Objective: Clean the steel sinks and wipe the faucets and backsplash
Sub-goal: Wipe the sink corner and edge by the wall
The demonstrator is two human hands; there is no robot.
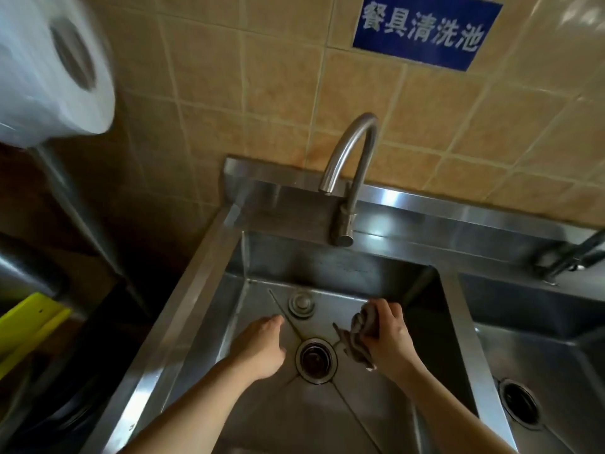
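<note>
Both my arms reach down into the left steel sink (209,276). My right hand (389,335) grips a bunched dark grey cloth (358,339) just right of the round drain (316,360). My left hand (262,345) hovers left of the drain with its fingers relaxed and holds nothing; whether it touches the sink floor I cannot tell. A round plug (301,304) lies on the sink floor behind the drain. The curved steel faucet (352,165) rises from the back ledge, with its spout over the sink. The steel backsplash (458,204) runs along the tan tiled wall (278,93).
A second sink (556,326) with its own drain (520,403) lies to the right, and another faucet (566,257) shows at the right edge. A big white paper roll (55,67) hangs at the upper left. A blue sign (425,31) is on the wall. A yellow object (29,319) sits at the left.
</note>
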